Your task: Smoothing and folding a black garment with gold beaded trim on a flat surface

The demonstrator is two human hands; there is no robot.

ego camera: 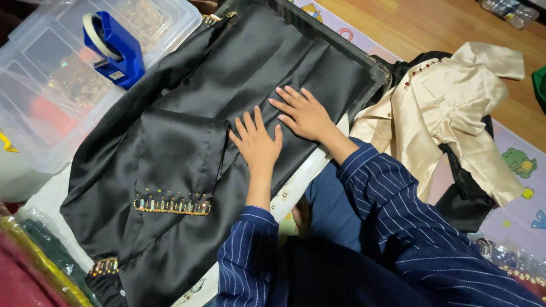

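Observation:
A black satin garment (187, 148) lies spread flat in front of me, with gold beaded trim on its folded sleeve cuff (170, 204). My left hand (257, 143) presses flat on the cloth beside the folded sleeve, fingers apart. Just to its right, my right hand (304, 112) also lies flat on the garment, fingers spread toward the upper left. Neither hand grips anything. Both arms wear dark blue pinstriped sleeves.
A clear plastic storage box (51, 85) stands at the upper left with a blue tape dispenser (114, 48) on its lid. A cream satin jacket (455, 119) lies at the right on a patterned play mat (520, 165). Packaged fabrics (34, 261) sit at the lower left.

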